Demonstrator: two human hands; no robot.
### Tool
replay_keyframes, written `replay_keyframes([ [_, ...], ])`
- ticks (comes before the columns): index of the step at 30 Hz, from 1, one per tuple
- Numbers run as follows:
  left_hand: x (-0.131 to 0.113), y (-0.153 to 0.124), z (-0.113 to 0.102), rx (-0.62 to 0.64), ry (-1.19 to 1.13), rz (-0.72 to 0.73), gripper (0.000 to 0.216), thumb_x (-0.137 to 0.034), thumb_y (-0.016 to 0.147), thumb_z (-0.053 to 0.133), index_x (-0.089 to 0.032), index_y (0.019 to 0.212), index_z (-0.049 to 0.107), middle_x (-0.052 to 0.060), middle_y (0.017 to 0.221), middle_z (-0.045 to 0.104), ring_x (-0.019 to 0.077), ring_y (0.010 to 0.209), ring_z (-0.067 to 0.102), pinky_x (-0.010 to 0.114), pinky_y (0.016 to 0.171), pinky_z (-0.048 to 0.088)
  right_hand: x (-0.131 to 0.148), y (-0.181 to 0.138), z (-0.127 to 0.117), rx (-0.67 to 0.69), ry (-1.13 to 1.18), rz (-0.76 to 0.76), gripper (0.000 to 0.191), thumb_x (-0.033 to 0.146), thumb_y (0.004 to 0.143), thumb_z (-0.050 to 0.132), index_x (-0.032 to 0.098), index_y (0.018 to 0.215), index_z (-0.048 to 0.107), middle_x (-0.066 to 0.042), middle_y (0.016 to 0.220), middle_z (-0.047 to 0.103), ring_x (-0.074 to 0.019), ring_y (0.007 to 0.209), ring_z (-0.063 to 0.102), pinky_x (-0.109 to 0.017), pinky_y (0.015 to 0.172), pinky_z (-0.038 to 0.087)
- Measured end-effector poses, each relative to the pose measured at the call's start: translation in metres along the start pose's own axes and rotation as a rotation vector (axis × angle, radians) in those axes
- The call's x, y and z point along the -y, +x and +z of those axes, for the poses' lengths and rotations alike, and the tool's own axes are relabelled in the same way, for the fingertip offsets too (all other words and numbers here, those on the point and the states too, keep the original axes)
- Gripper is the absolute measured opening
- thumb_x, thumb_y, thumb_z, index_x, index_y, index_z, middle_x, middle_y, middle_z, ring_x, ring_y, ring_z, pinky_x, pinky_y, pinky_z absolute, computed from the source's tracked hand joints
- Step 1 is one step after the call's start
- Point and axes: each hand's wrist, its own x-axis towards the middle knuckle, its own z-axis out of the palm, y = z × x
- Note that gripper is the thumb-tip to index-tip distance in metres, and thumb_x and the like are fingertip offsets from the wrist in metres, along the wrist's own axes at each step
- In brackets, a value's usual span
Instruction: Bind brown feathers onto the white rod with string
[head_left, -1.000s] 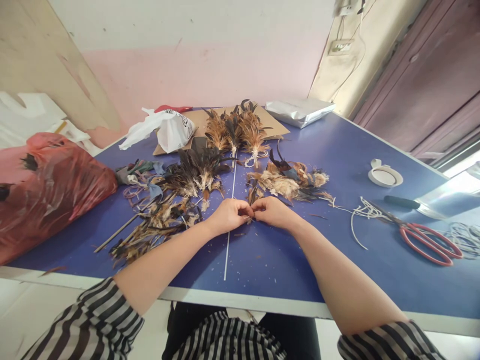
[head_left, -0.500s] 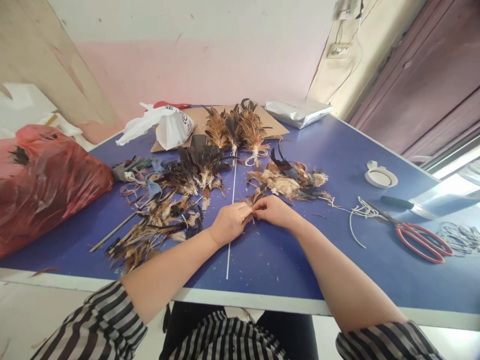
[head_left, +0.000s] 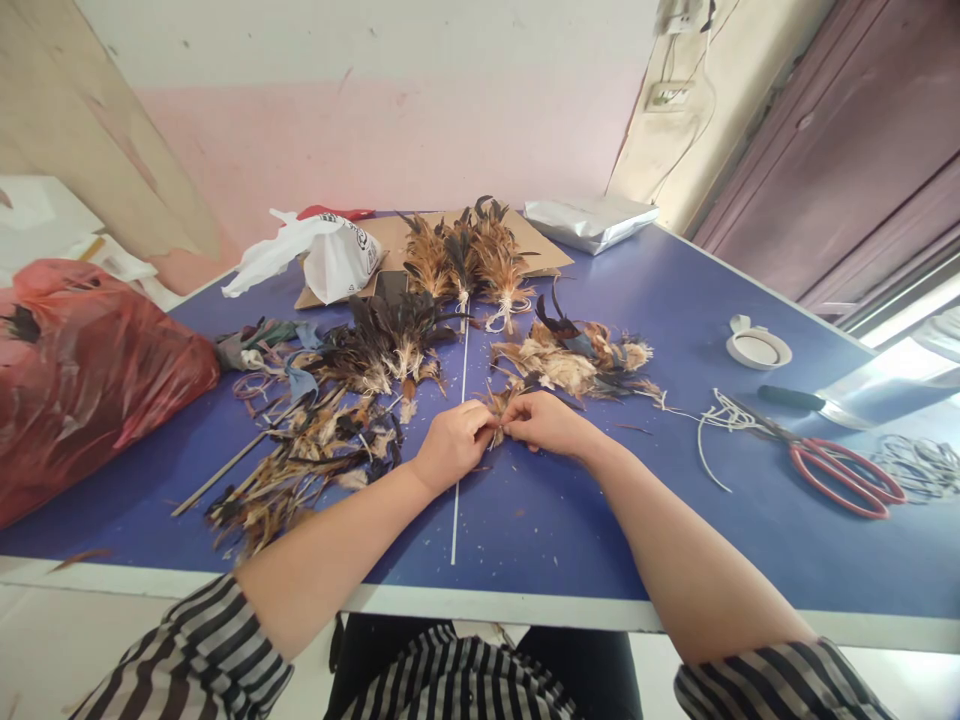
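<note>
The left hand [head_left: 456,442] has its thumb and fingers pinched together on a small feather bunch [head_left: 493,402], and the right hand [head_left: 551,425] pinches at the same spot from the other side; whether its fingertips hold quills or a thread is too small to tell. The bunch lies between the two sets of fingertips, about equally near each, its long axis pointing away from the body, across the line joining the hands. Just beyond the right hand spreads a tan-and-black feather pile [head_left: 564,366]; a mixed feather heap [head_left: 304,465] lies beside the left forearm. Farther out on the blue table [head_left: 570,540], white cord [head_left: 729,412] and red-handled scissors [head_left: 847,477] lie well to the right, while three tied feather bundles [head_left: 504,262] rest at the far side.
</note>
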Motion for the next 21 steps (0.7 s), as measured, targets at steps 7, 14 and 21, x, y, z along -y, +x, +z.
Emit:
replay_keyframes([
  [7,-0.002,-0.004,-0.008,0.094,-0.016,0.019,0.012,-0.008,0.075,0.047,-0.017,0.073,0.057,0.003,0.082,0.056,0.0122,0.077,0.052,0.023,0.071,0.039,0.0,-0.003,-0.004,0.029,0.052,0.021,0.009,0.015,0.061,0.048,0.017,0.068,0.052,0.004,0.05,0.051,-0.009,0.042,0.054,-0.014,0.033,0.034],
  [14,0.001,-0.005,-0.01,0.132,0.059,0.016,0.012,-0.008,0.073,0.049,-0.017,0.071,0.056,0.002,0.08,0.056,0.0137,0.08,0.05,0.025,0.072,0.038,-0.001,-0.004,-0.006,0.054,0.074,0.04,0.008,0.014,0.061,0.049,0.017,0.069,0.05,0.004,0.051,0.053,-0.0103,0.046,0.057,-0.014,0.034,0.038],
  [21,0.0,-0.004,-0.013,0.152,0.08,0.016,0.011,-0.009,0.073,0.048,-0.017,0.071,0.055,0.002,0.076,0.056,0.0137,0.077,0.049,0.025,0.071,0.038,0.008,-0.011,-0.012,0.129,0.09,0.05,0.014,0.017,0.063,0.056,0.015,0.077,0.053,0.002,0.059,0.057,-0.0098,0.051,0.058,-0.016,0.041,0.044],
])
